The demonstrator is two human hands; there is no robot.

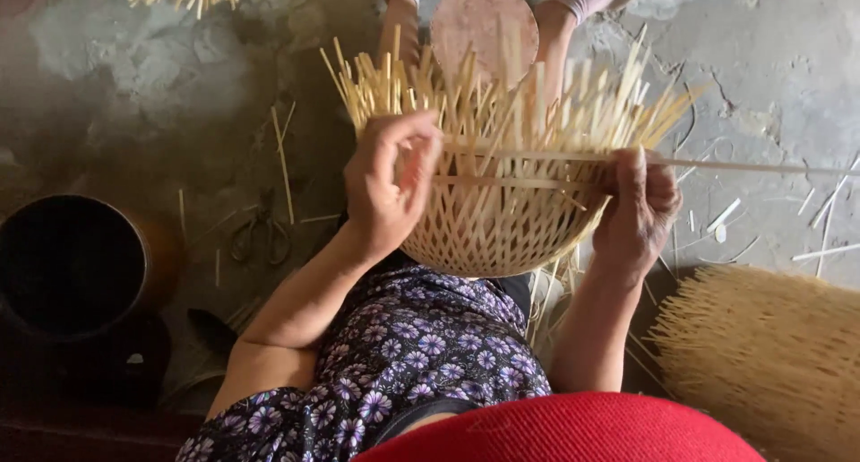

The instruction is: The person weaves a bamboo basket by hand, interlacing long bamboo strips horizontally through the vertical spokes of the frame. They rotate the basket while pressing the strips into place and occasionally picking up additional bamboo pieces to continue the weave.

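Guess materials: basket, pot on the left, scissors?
Basket: pale split strips, likely bamboo, raw matte finish, loose ends sticking up. Pot: dark, rounded, dull brown sheen, maybe glazed clay or metal. Scissors: dark metal by the look, dull.

Soft, even daylight, brightest on the concrete floor (770,77) upper right. Left side dim; dark pot (72,265) nearly black inside. Shadows faint, no glare. Red cloth (564,431) at bottom edge blurred; centre sharp.
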